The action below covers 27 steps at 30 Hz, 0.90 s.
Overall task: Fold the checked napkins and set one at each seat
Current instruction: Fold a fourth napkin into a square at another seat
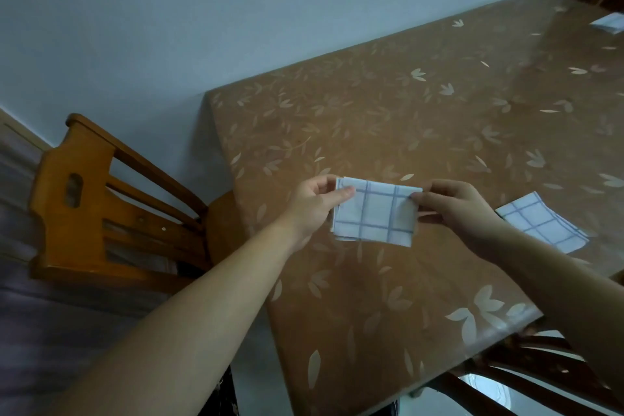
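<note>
A folded white napkin with blue checks [374, 213] hangs just above the brown leaf-patterned table [388, 118]. My left hand [312, 204] pinches its upper left corner and my right hand [456, 209] pinches its upper right corner. A second folded checked napkin [543, 223] lies flat on the table to the right, partly behind my right forearm. A third napkin [609, 23] lies at the far right end of the table.
A wooden chair [101, 199] stands at the table's left end, against the pale wall. Another dark wooden chair [526, 368] sits at the near side, lower right. The table's near corner lies by my right forearm.
</note>
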Tool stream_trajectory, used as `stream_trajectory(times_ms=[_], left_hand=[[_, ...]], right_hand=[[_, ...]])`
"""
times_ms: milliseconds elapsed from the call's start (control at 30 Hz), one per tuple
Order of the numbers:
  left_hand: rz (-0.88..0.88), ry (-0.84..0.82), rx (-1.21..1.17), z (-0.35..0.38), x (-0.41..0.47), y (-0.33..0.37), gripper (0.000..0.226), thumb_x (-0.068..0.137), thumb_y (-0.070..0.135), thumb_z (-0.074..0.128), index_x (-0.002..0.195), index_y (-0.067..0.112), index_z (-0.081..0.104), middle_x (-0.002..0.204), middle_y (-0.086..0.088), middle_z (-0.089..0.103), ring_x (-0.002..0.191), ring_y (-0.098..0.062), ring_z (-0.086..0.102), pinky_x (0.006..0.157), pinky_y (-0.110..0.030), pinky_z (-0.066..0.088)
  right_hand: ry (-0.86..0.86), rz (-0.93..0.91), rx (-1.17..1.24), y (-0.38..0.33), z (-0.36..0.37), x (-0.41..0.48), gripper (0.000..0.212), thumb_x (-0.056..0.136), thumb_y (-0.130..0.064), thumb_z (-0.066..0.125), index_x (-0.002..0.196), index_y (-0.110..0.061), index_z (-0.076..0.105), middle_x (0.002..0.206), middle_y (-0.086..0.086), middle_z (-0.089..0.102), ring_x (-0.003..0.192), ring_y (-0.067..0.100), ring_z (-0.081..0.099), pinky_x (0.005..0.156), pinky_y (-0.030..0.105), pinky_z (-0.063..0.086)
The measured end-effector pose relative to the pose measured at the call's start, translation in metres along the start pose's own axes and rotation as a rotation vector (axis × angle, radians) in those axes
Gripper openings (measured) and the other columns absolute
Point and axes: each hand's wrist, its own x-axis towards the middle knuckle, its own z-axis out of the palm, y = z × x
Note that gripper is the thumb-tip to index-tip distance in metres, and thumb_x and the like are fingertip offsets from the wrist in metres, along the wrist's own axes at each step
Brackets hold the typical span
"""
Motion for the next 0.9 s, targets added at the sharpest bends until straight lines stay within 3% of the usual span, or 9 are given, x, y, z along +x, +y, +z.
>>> stream_trajectory(times_ms=[33,100,200,367,500,667,800,900], left_hand=[[-0.038,-0.003,-0.095,0.004,-0.001,0.002,0.005,0.09,0.011,0.065,0.087,0.015,0.065,0.086,-0.002,0.065,0.078,-0.015,0.06,0.07,-0.028,0.048],[-0.063,0.035,-0.177,0.011,-0.001,0.003,0.003,0.093,0.014,0.061,0.091,0.015,0.061,0.086,-0.003,0.064,0.075,-0.016,0.061,0.065,-0.027,0.05],[-0.066,0.118,-0.186,0.014,0.0,0.003,0.002,0.095,0.02,0.06,0.095,0.018,0.059,0.088,-0.003,0.064,0.078,-0.019,0.061,0.066,-0.029,0.051],[-0.333,-0.115,-0.074,0.009,-0.013,0.007,0.026,0.097,0.039,0.053,0.096,0.015,0.06,0.076,-0.008,0.071,0.061,-0.02,0.069,0.053,-0.03,0.057],[-0.272,-0.14,-0.034,0.007,-0.013,0.004,0.018,0.097,0.026,0.058,0.094,0.008,0.061,0.073,-0.009,0.069,0.057,-0.013,0.067,0.052,-0.023,0.056],[-0.163,-0.051,-0.092,0.008,-0.007,-0.002,0.009,0.094,0.012,0.062,0.097,0.005,0.066,0.081,-0.002,0.066,0.054,-0.007,0.062,0.051,-0.019,0.05],[-0.279,-0.06,-0.488,0.018,-0.01,-0.006,0.01,0.092,0.025,0.064,0.094,0.016,0.065,0.076,-0.002,0.064,0.058,-0.01,0.062,0.059,-0.025,0.045],[-0.246,-0.112,-0.327,0.035,-0.012,-0.015,0.012,0.089,0.026,0.068,0.097,0.017,0.066,0.082,0.001,0.067,0.071,-0.013,0.063,0.066,-0.028,0.047]], right_hand=[[-0.041,0.049,0.125,-0.002,0.003,0.0,0.015,0.093,-0.02,0.061,0.084,-0.009,0.066,0.086,0.009,0.069,0.081,0.026,0.068,0.078,0.042,0.057],[-0.135,0.089,0.118,-0.002,0.01,-0.002,0.017,0.089,-0.022,0.067,0.1,-0.01,0.069,0.094,0.01,0.074,0.083,0.024,0.072,0.071,0.034,0.058],[-0.17,0.128,0.064,0.0,0.017,-0.002,0.019,0.084,-0.017,0.072,0.1,-0.006,0.071,0.086,0.008,0.075,0.071,0.016,0.071,0.06,0.025,0.055],[-0.136,0.145,0.118,0.001,0.013,0.0,0.022,0.085,-0.015,0.071,0.106,-0.009,0.07,0.09,0.007,0.074,0.073,0.016,0.069,0.063,0.027,0.054],[-0.111,0.168,0.09,0.002,0.01,0.001,0.021,0.086,-0.02,0.07,0.106,-0.013,0.069,0.094,0.009,0.074,0.078,0.02,0.071,0.061,0.028,0.055],[-0.144,0.215,0.17,0.003,0.007,0.0,0.02,0.089,-0.021,0.066,0.103,-0.007,0.068,0.08,0.009,0.074,0.076,0.021,0.072,0.07,0.031,0.059],[-0.025,0.246,0.412,0.003,0.021,0.002,0.014,0.089,-0.013,0.066,0.101,-0.006,0.069,0.081,0.006,0.073,0.072,0.017,0.069,0.068,0.028,0.06],[0.05,0.243,0.532,0.004,0.034,0.001,0.013,0.089,-0.013,0.067,0.1,-0.008,0.07,0.09,0.009,0.073,0.074,0.018,0.069,0.064,0.026,0.058]])
